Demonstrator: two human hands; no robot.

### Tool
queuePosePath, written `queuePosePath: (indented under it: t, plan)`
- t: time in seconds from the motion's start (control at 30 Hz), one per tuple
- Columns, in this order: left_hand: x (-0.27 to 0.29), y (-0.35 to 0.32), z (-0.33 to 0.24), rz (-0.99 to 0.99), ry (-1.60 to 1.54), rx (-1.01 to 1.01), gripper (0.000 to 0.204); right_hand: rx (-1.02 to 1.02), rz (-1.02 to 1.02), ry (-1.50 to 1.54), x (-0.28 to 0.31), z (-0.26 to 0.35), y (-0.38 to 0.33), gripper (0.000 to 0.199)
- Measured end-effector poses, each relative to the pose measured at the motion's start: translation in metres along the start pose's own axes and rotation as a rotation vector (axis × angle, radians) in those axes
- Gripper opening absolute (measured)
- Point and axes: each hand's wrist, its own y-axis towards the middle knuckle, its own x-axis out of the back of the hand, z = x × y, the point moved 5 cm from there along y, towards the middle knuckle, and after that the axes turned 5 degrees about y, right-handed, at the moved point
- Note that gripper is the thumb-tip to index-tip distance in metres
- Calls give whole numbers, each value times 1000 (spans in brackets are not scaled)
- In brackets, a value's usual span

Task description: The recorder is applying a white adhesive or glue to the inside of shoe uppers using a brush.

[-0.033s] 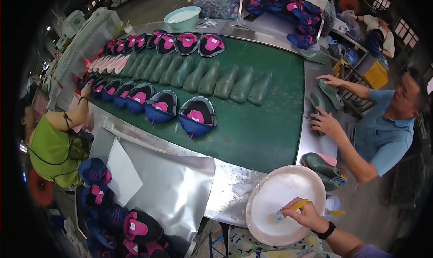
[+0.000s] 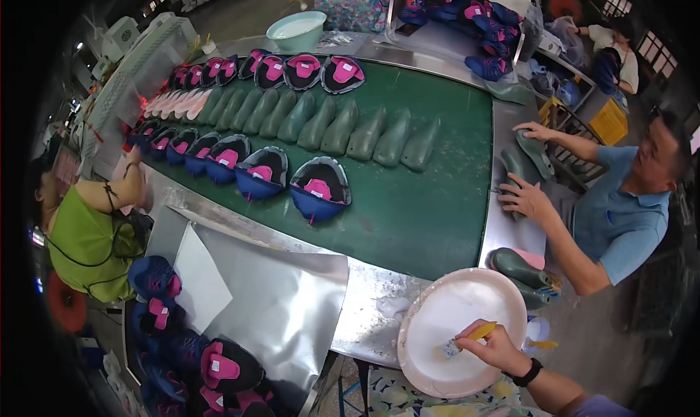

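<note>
- The right hand comes in from the lower right edge, a black band on its wrist; its fingers are closed around a small brush with a yellow handle, the tip pressed down inside the white bowl; the left hand is out of sight.
- The white bowl sits at the near right corner of the bench, round and shallow, coated white inside; whether there is liquid in it I cannot tell.
- A second, pale green bowl stands at the far end of the bench, with something whitish in it.
- On the green belt lie three rows: a near row of blue shoe uppers with pink insides, about eight that I can count; a middle row of green shoe forms, about ten, with pink ones at its far left; a far row of uppers, about seven.
- A heap of blue and pink uppers lies at lower left, another heap at the far right.
- A sheet of silvery foil and a white sheet cover the near bench.
- A person in a blue shirt sits on the right, both hands on green forms at the belt's edge; two more green forms lie just beyond the white bowl; a person in a green top works at the left.
</note>
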Motion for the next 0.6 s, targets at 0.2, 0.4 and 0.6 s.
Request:
queuePosePath:
  t: [0.2, 0.4, 0.6]
  plan:
    - [41, 18, -33, 22, -148, 40, 42, 32, 2, -58, -1, 2, -7, 12]
    - [100, -172, -16, -102, -345, 467, 44, -10, -119, 176, 13, -39, -4, 8]
    - [177, -284, -136, -85, 6, 555, 28, 160, 40, 72, 15, -22, 5, 7]
